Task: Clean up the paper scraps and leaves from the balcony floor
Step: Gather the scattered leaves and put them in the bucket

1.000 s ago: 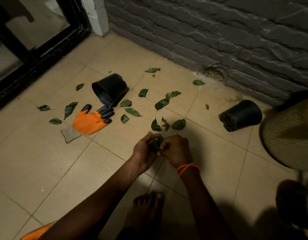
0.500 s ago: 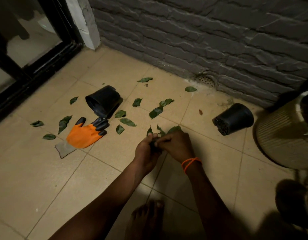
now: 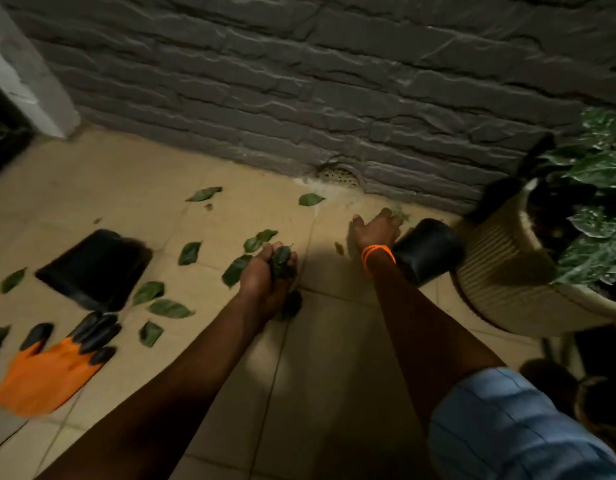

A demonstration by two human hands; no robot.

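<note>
Leaves (image 3: pixel 168 308): roughly ten loose on floor (image 3: pixel 327 358), 9–12 o'clock. Left hand (image 3: pixel 265 271) fisted round leaf bunch (image 3: pixel 281 259). Right hand (image 3: pixel 375 230) reaching at 1 o'clock, grip unclear. Two black pots (image 3: pixel 95 268), one glove (image 3: pixel 47 372).

— What sort of place is this?

— A home balcony, dimly lit. The floor (image 3: pixel 92 174) is beige tile and meets a grey stone-faced wall (image 3: pixel 299 81) with a small drain grille (image 3: pixel 339 174) at its foot.

— Anything else?

— A potted plant (image 3: pixel 590 188) in a ribbed planter (image 3: pixel 500 271), two tipped black plastic pots (image 3: pixel 95 268) (image 3: pixel 429 251), an orange gardening glove (image 3: pixel 47 372), and leaves (image 3: pixel 169 308) lying about.
</note>
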